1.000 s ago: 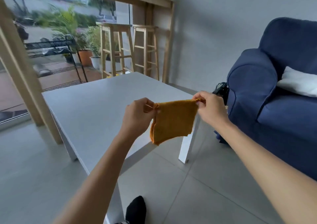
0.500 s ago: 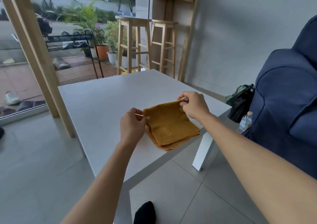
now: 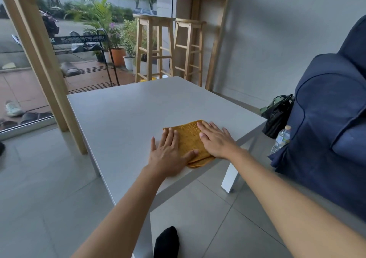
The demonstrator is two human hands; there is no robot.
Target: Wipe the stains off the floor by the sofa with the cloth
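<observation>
Left hand (image 3: 168,155): flat, fingers straight, grip fully open, pressing the cloth's left part.
Cloth (image 3: 189,141): folded, mustard-yellow, lying on the counter (image 3: 128,115) near its front right corner.
Right hand (image 3: 215,141): flat, grip open, pressing the cloth's right part.
Sofa (image 3: 326,119): blue, right of the counter.

The cloth (image 3: 190,139) lies on the table (image 3: 122,119) near its right edge, the sofa (image 3: 326,129) to the right.
</observation>
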